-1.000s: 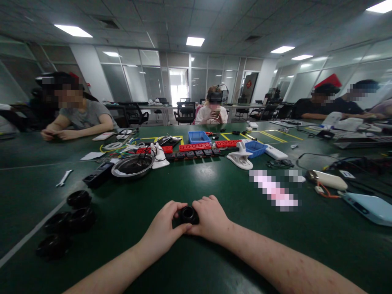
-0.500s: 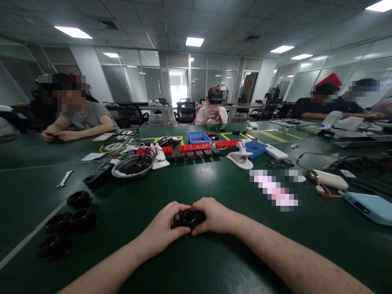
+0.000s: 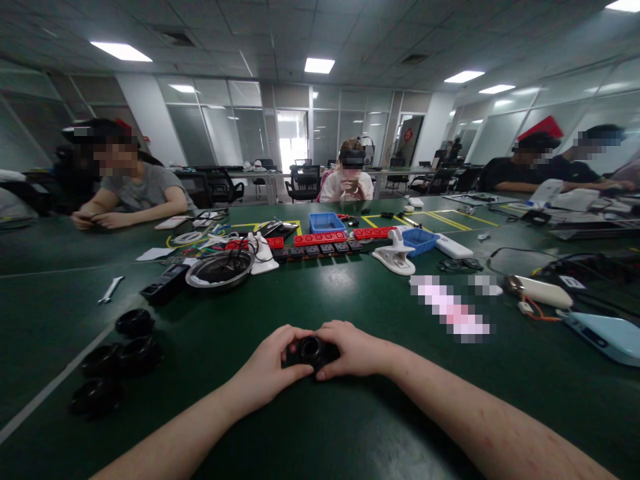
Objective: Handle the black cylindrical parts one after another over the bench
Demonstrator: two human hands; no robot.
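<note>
Between my two hands is a black ring-shaped part (image 3: pixel 311 348) with a round opening facing up toward me. My left hand (image 3: pixel 280 363) grips its left side, the thumb along the near edge and the fingers curled round behind. On the other side my right hand (image 3: pixel 345 350) is closed round it the same way, thumb at the front. My fingers cover much of the part, so its full shape is hidden. Off to the left lie several similar black ring-shaped parts (image 3: pixel 139 353) in a loose cluster on the green table (image 3: pixel 240 440).
A wrench (image 3: pixel 111 290) lies at the left, near a metal bowl (image 3: pixel 220 269) with dark cables. Red and black socket strips (image 3: pixel 320 239) and blue baskets (image 3: pixel 419 241) stand mid-table. A white clamp stand (image 3: pixel 395 255) and a light blue device (image 3: pixel 605 339) are rightward. Other people sit around the table.
Both hands keep their hold on the black ring-shaped part. The whole view has shifted slightly, with things appearing a little further right; the hands' pose looks nearly the same.
</note>
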